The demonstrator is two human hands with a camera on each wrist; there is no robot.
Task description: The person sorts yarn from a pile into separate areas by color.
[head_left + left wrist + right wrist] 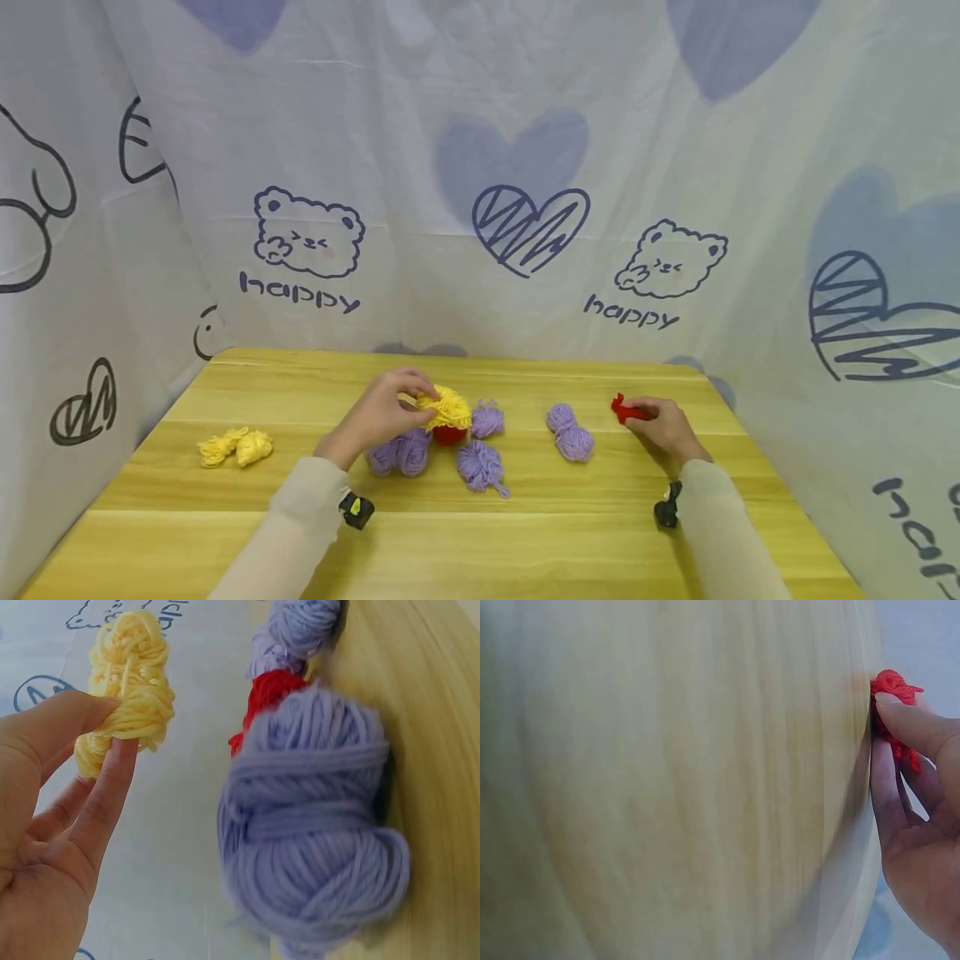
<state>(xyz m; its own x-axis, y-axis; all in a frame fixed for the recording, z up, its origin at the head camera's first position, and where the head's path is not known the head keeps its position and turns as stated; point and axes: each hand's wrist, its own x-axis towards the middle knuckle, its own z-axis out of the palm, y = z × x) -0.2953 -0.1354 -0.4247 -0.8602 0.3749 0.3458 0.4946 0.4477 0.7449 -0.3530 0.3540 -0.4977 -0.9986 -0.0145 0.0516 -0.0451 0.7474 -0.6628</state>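
Between thumb and fingers, my left hand (386,414) pinches a yellow yarn bundle (447,407), raised above the table in the left wrist view (127,682). Below it in the head view a red yarn ball (450,435) is partly hidden. Purple yarn skeins lie around that ball: one (400,452) by the left wrist, one (482,465) in front, a smaller one (488,419) to the right. At the right, my right hand (663,425) pinches a small red yarn bundle (628,410) at the table surface; the fingers cover part of it (891,684).
Another yellow yarn bundle (236,447) lies at the table's left. A purple skein (570,432) lies between the hands. The wooden table (480,550) meets a printed cloth (420,275) behind and at both sides. Dark wrist cameras (356,510) sit on both sleeves.
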